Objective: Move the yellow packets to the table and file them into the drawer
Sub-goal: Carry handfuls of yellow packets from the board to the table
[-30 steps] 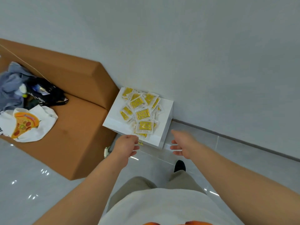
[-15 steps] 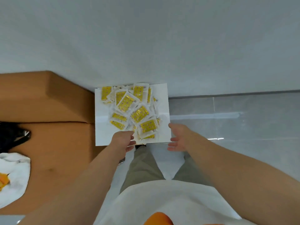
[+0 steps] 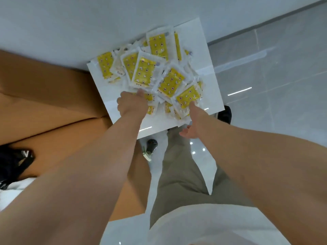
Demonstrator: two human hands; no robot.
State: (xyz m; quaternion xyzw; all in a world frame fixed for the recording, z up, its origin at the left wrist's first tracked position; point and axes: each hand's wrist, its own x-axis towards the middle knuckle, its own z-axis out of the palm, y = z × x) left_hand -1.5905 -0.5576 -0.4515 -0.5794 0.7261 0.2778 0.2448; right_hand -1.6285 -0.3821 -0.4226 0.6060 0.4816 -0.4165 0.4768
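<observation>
The yellow packets (image 3: 145, 73) show clear, glossy, crinkled plastic film over yellow print. The table top (image 3: 211, 82) is smooth, glossy white with light streaks. The floor tiles (image 3: 265, 76) are polished grey. The sofa (image 3: 44, 103) covering looks matt tan; the trousers (image 3: 180, 183), matt khaki cloth.

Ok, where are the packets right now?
Head view, upper centre: the packets are heaped on the white stand against the wall, with the sofa on its left. The left hand and right hand are at the heap's near edge.
</observation>
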